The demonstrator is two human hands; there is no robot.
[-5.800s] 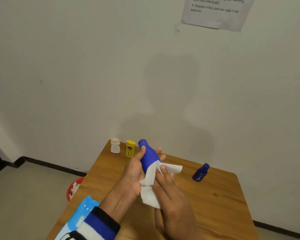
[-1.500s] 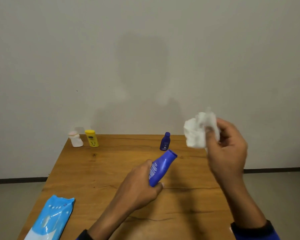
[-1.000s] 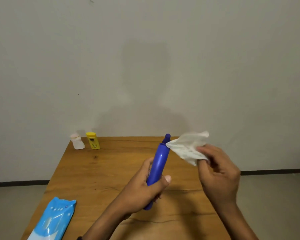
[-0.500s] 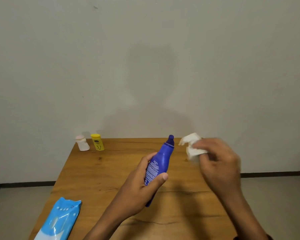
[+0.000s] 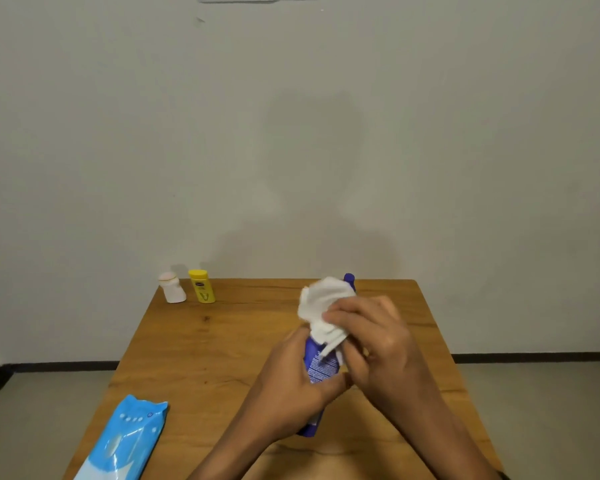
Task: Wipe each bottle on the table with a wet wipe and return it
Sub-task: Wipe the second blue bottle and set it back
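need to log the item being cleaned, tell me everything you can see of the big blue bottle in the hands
The big blue bottle looks like glossy plastic, deep blue, with small white print on its body. It is held off the table, tilted with its top away from the person. The left hand grips its lower body; its base shows below that hand. The right hand presses a crumpled white wet wipe over its upper part, hiding the neck and cap.

Left hand (image 5: 291, 379) grips a blue bottle (image 5: 321, 365) over the table (image 5: 205, 358); right hand (image 5: 378, 344) presses a wipe (image 5: 323, 306) on it.
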